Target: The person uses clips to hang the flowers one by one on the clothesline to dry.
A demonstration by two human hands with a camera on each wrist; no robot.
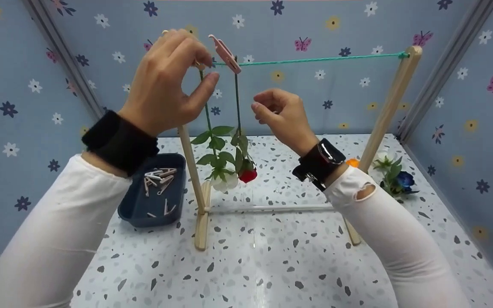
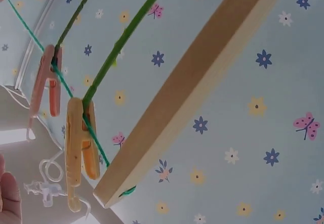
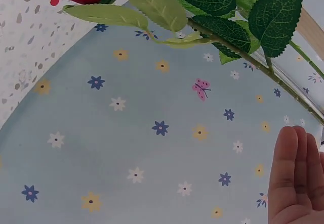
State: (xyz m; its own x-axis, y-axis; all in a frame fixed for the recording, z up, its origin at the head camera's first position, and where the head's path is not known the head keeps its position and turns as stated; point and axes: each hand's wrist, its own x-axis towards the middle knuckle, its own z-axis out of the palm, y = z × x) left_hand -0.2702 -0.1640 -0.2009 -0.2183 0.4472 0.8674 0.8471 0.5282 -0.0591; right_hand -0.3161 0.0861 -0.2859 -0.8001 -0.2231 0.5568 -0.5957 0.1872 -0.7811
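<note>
A red rose (image 1: 247,174) hangs head down from a green string (image 1: 315,60), its stem clipped by a pink clothespin (image 1: 226,53). To its left hangs a white flower (image 1: 224,182), also upside down. A yellowish clothespin (image 2: 74,143) clips that flower's stem to the string, near the wooden post. My left hand (image 1: 171,79) is raised beside this clip, thumb and fingers apart and not around it. My right hand (image 1: 285,117) hovers to the right of the rose's stem, fingers loosely bent and holding nothing.
A dark blue bin (image 1: 150,221) with several clothespins stands at the left. Wooden posts (image 1: 390,109) hold up the string, joined low down by a white rod (image 1: 272,208). Behind my right forearm lie a blue flower (image 1: 405,179) and an orange flower (image 1: 352,162).
</note>
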